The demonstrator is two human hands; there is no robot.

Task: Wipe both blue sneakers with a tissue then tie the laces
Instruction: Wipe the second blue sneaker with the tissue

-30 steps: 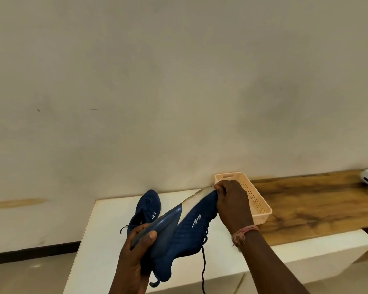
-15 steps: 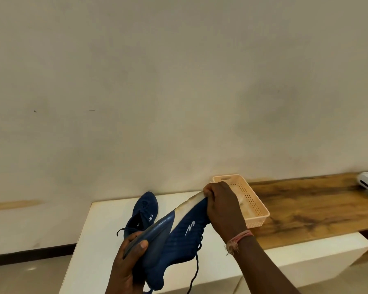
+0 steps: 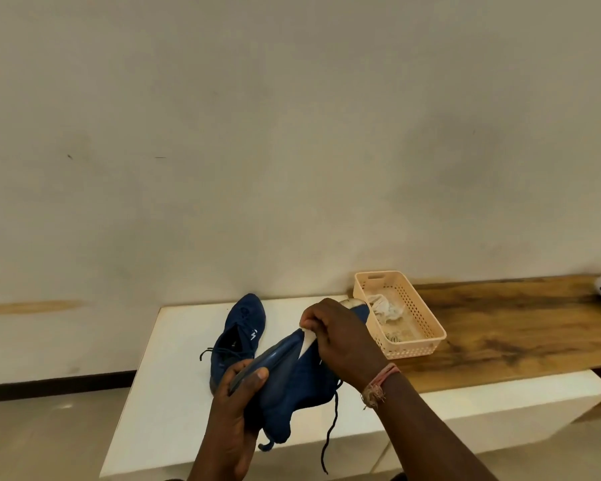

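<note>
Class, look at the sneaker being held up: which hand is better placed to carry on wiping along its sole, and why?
The right hand: it pinches the tissue against the sole of the held sneaker. The left hand grips the heel end, steadying it.

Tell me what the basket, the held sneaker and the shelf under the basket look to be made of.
Basket: moulded plastic, peach, matt; its walls are a regular perforated grid.
Held sneaker: upper looks like a blue knit fabric with a soft dull texture; the sole seems smooth rubber or foam, slightly glossy.
Shelf: wood or wood-look laminate; brown streaked grain, low sheen.
</note>
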